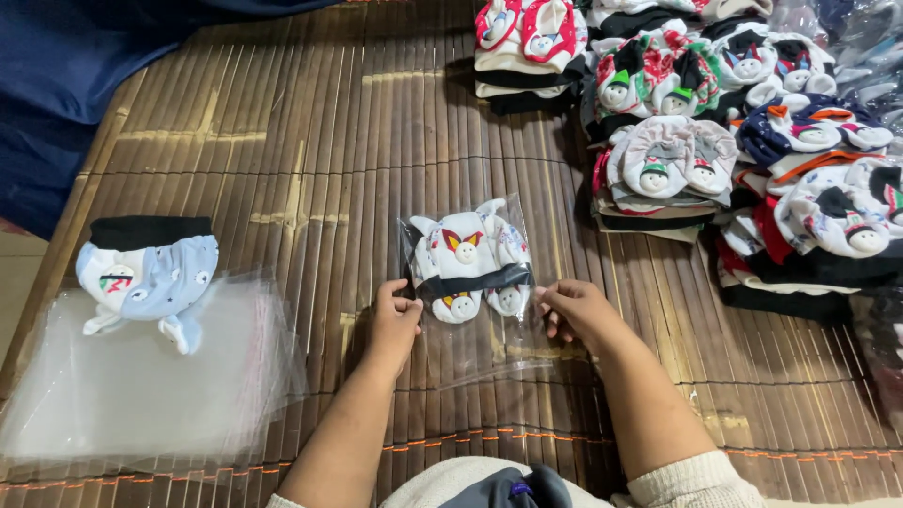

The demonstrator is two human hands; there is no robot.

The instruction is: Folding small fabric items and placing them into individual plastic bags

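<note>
A clear plastic bag [480,343] lies on the bamboo mat [310,160] in front of me, with a white pair of baby booties [470,265] with small doll faces inside it. My left hand [393,318] pinches the bag's left edge. My right hand [576,310] pinches its right edge. Both hands sit level with the booties, one on each side.
A stack of empty clear bags [141,386] lies at the left, with a light-blue bootie pair [146,275] on its far edge. Piles of several patterned bootie pairs [734,122] fill the far right. Blue cloth [66,66] covers the top left corner.
</note>
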